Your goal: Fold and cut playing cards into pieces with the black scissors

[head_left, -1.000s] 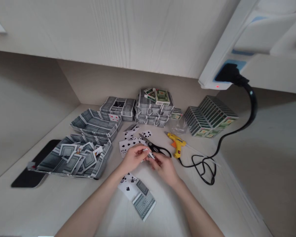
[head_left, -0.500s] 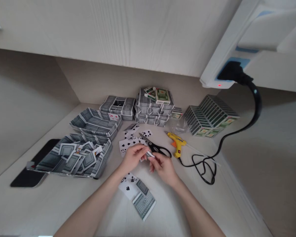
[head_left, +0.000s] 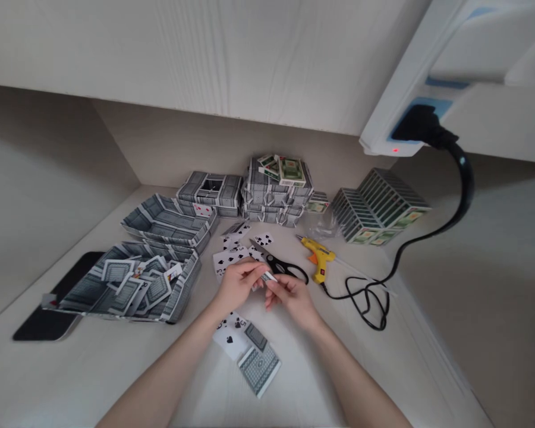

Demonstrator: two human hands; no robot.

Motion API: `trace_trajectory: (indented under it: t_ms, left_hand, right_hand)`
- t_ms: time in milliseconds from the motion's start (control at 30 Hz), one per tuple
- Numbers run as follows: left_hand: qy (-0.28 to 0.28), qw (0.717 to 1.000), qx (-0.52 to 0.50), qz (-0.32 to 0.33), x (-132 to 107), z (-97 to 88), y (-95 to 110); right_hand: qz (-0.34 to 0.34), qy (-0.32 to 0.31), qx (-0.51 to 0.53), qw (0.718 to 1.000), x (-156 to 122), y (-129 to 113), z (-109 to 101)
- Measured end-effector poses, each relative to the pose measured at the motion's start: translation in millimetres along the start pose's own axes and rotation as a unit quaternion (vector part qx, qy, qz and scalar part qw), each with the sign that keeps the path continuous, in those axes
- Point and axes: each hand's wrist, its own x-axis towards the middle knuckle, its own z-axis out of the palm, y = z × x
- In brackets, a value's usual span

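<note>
Between my two hands is a small folded piece of playing card (head_left: 268, 277), grey-patterned with a white edge. My left hand (head_left: 238, 286) pinches its left end, and my right hand (head_left: 290, 295) grips the right end with thumb and fingers. Just beyond the hands, black-handled scissors (head_left: 285, 268) lie with blades pointing away to the left. Spade playing cards (head_left: 226, 259) are spread partly under the blades and beside my left hand. Nearer to me, below the hands, lie more cards, among them a grey-backed folded card (head_left: 259, 370) and a five of spades (head_left: 230, 340).
A yellow glue gun (head_left: 320, 259) lies to the right, its black cord (head_left: 369, 300) coiled beside it. At left, a card-built box (head_left: 189, 279) holds loose cards beside a black phone (head_left: 49, 321). Card-built boxes (head_left: 274, 193) and stacked card packs (head_left: 378, 208) stand at the back.
The folded card piece has tilted slightly between my fingers, and more of its patterned side shows. My view has shifted a little; the other things lie as before.
</note>
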Motion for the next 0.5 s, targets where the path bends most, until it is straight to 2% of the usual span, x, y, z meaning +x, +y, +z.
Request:
trace_trajectory:
  t_ms: [133,267,500]
  left_hand:
    - [0.014,0.998,0.042,0.035,-2,1.5,-1]
    - [-0.007,0.997,0.055,0.050,-4,2.9,3]
    - [-0.043,0.999,0.016,0.013,-5,3.8,12]
  right_hand:
    - [0.015,-0.003,0.025,1.000,0,2,0]
    - [0.032,-0.026,0.034,0.999,-1,3,-2]
    - [0.109,-0.113,0.116,0.981,-3,2,-6]
